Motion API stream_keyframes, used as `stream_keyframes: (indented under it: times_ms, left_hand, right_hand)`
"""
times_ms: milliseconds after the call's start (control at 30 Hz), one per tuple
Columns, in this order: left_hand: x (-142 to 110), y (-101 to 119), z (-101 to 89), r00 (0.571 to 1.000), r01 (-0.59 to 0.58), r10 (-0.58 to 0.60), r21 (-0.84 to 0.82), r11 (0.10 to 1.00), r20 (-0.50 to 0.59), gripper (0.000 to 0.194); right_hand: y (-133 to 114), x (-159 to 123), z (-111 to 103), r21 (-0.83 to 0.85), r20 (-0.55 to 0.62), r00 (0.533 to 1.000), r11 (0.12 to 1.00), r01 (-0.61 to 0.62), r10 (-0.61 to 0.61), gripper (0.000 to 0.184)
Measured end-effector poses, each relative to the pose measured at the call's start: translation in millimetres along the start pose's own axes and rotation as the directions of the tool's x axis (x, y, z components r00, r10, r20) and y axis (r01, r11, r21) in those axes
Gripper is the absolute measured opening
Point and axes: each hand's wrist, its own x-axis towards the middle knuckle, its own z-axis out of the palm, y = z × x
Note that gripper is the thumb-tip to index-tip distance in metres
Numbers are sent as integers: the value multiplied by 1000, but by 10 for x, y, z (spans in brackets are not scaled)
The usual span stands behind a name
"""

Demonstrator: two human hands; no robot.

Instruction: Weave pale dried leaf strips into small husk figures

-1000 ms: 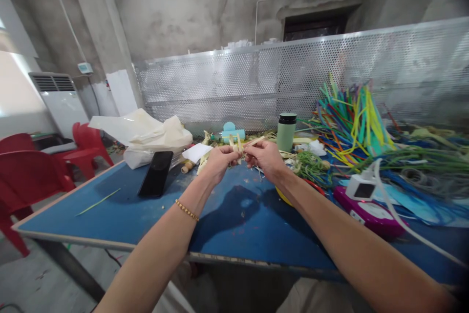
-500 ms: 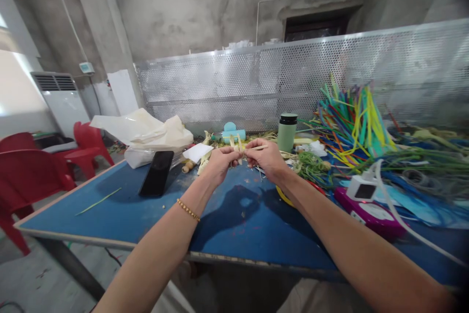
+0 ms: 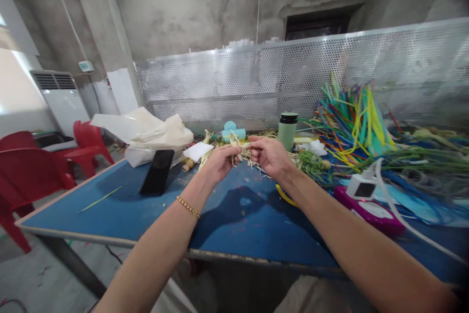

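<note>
Pale, straw-like strips point(image 3: 234, 140), folded or woven into a small piece, are pinched between the thumb and fingers of my left hand point(image 3: 222, 160). My right hand point(image 3: 270, 156) is just to the right, its thumb and forefinger closed on the end of a pale strip point(image 3: 246, 145) that runs from the piece. Both hands hover above the far middle of the blue table point(image 3: 230, 235). How the strips cross is too small to make out. Behind the hands lie loose pale husk scraps point(image 3: 253, 160) and a light-blue bottle point(image 3: 235, 134).
A black phone point(image 3: 157, 172) leans beside a crumpled plastic bag point(image 3: 157, 132) on the left. To the right stand a green tumbler point(image 3: 287, 132), a bundle of coloured strips point(image 3: 366, 122) and a purple power strip point(image 3: 388, 219) with a white charger point(image 3: 362, 186). Scissors' yellow handle point(image 3: 285, 196) shows beneath my right forearm.
My right hand has turned slightly and its fingers have shifted along the strip, which stuck out rightward over them before. My left hand keeps hold of the piece, nearly in place.
</note>
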Motion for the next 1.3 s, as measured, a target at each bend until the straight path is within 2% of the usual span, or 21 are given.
stream_keyframes:
  times_ms: [133,233,300,400,500,633,767,933,1033,1167,1300]
  left_hand:
    - [23,9,-28,999,-2,2,-3,1000,-34,13]
    - [58,17,-64,994,11,-11,-3,1000,-111,13]
    - [73,25,-80,989,13,-15,-12,1000,-146,14]
    - [68,45,-76,991,1,-3,-12,1000,-133,13]
    - [39,66,-56,995,16,-17,-7,1000,-100,10]
    - [2,81,-49,994,99,-97,29,995,-44,9]
    - [-18,89,-63,986,164,-164,82,983,-5,6]
    - [-29,99,-78,981,182,-188,112,977,43,6]
    - [-33,92,-80,980,173,-182,121,978,75,8]
    - [-43,89,-66,977,168,-181,120,979,110,10]
    - [-51,104,-46,980,151,-164,119,981,115,9]
  right_hand:
    - [8,-19,10,-39,50,996,997,73,-71,29]
    - [-18,-17,-16,-75,75,987,987,144,-139,29]
    - [-44,-1,-50,-121,80,980,974,189,-180,27]
    - [-76,31,-112,-258,98,969,934,246,-228,18]
    - [-108,34,-162,-354,229,939,877,325,-256,20]
    - [-192,-30,-181,-406,450,866,813,418,-220,27]
    - [-295,-100,-172,-459,532,834,777,431,-149,16]
    - [-372,-145,-167,-475,575,813,773,421,-89,13]
    - [-379,-152,-168,-462,569,814,772,436,-118,14]
    - [-342,-127,-170,-437,532,830,784,440,-169,20]
    - [-289,-103,-151,-408,423,876,814,414,-233,26]
